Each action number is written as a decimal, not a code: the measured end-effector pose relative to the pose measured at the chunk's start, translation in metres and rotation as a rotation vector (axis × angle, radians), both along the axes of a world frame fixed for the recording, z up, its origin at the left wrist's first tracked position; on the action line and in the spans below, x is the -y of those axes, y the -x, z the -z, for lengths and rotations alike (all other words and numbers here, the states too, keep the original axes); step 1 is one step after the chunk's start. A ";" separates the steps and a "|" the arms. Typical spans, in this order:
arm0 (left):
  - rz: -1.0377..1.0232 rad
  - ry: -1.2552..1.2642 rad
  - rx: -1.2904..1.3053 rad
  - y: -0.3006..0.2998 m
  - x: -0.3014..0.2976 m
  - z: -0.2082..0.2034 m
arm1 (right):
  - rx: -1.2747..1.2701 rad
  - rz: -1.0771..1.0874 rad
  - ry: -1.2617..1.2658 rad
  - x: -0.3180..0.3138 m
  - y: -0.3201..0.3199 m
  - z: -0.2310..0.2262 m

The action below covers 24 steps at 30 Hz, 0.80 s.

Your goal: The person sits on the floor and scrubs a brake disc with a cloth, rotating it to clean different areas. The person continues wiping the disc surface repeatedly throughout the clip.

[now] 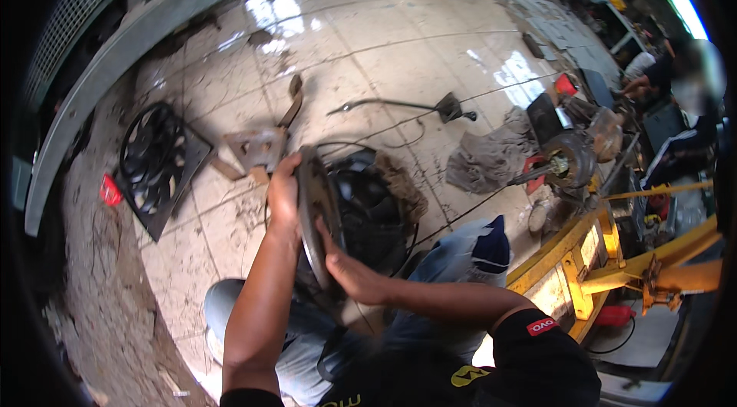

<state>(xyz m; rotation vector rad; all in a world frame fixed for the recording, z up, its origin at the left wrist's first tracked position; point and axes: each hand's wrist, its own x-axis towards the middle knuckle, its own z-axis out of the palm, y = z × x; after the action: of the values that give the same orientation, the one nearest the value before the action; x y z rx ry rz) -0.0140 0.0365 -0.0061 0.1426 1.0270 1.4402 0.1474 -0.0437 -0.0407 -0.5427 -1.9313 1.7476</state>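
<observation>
Upright before my knees, seen nearly edge-on, is a heavy round metal disc (309,215) that looks like a flywheel. My left hand (282,190) grips its upper left rim, fingers curled over the edge. Low on the opposite side, my right hand (355,278) presses against the disc with its fingers along the face; part of that grip is hidden. Just behind the disc lies a black fan with its shroud (372,203), partly covered by it. A rusty metal bracket (257,147) rests on the tiles beyond my left hand.
Another black radiator fan (153,153) lies at left near a red piece (110,190). Ahead is a gear lever (399,104); right of it, a grey rag (491,153) and a greasy hub (568,161). A yellow steel frame (576,276) stands at right. Another person (660,69) sits far right.
</observation>
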 end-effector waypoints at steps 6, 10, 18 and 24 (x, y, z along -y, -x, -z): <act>0.062 0.075 -0.043 0.006 0.010 0.001 | -0.084 0.079 0.242 -0.035 0.031 0.019; -0.051 0.116 0.037 0.002 0.009 -0.015 | -0.036 0.040 -0.049 0.003 0.015 -0.001; 0.103 0.069 0.044 0.011 0.007 0.001 | -0.131 0.148 0.218 -0.033 0.038 0.010; 0.029 0.048 0.075 0.004 0.009 -0.020 | -0.068 0.042 -0.062 0.014 0.016 -0.002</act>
<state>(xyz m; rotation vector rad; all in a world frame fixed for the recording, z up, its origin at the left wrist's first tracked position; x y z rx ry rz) -0.0177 0.0276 0.0144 0.0672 0.9937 1.3836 0.1313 -0.0580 -0.0384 -0.4920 -1.9064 1.6530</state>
